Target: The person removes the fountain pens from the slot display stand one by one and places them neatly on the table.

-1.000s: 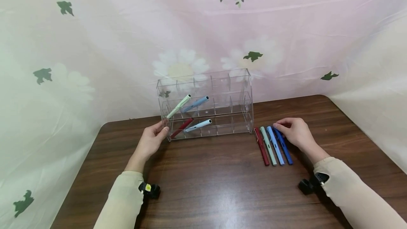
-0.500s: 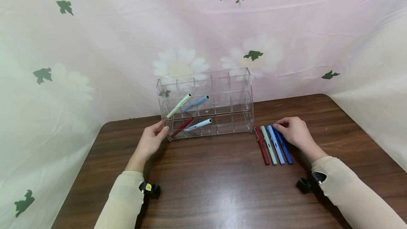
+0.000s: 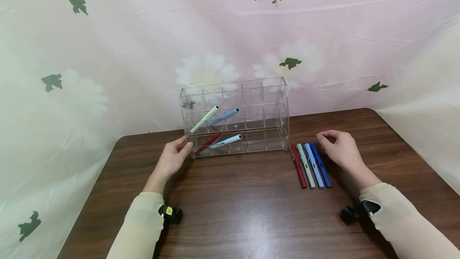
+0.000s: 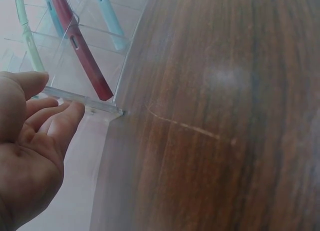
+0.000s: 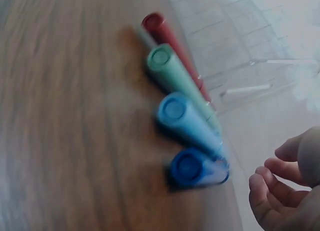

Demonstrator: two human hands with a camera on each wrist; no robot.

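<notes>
A clear tiered pen rack (image 3: pixel 266 146) stands at the back of the table. My left hand (image 3: pixel 170 160) grips its left side wall between thumb and fingers; in the left wrist view the thumb (image 4: pixel 34 83) lies on one side of that wall. Leaning in the rack are a pale green pen (image 3: pixel 205 119), a blue pen (image 3: pixel 223 117), a dark red pen (image 3: pixel 208 143) and a light blue pen (image 3: pixel 226 141). My right hand (image 3: pixel 341 149), fingers loosely curled and holding nothing, hovers beside the dark blue pen (image 3: pixel 321 166), apart from it.
Left of the dark blue pen lie a light blue pen (image 3: pixel 314 166), a green pen (image 3: pixel 306 166) and a red pen (image 3: pixel 298 166), side by side on the wooden table (image 3: pixel 230 203). A patterned cloth (image 3: pixel 143 71) hangs behind the table.
My right hand has drawn back from the clip end of the dark blue pen, up and to the right. My left hand keeps its hold on the rack. The head view has shifted slightly.
</notes>
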